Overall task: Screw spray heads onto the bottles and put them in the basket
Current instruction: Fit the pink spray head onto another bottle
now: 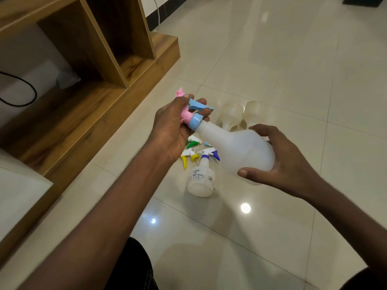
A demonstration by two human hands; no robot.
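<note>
My right hand [280, 162] cradles the fat base of a large white bottle [240, 147], held tilted above the floor. My left hand [176, 122] grips the pink and blue spray head [192, 116], whose blue collar sits on the bottle's neck. Below them on the tiles lies a smaller white bottle [201, 176] with a white and purple spray head on it. Beside it lie a loose yellow spray head [187, 156] and a loose green spray head [193, 141]. Two cream bottles [232, 114] lie further away. No basket is in view.
A wooden shelf unit [100, 65] with open compartments runs along the left, with a black cable [27, 88] inside it. Glossy cream floor tiles [282, 59] spread to the right and ahead. My dark-clothed knee [134, 266] shows at the bottom edge.
</note>
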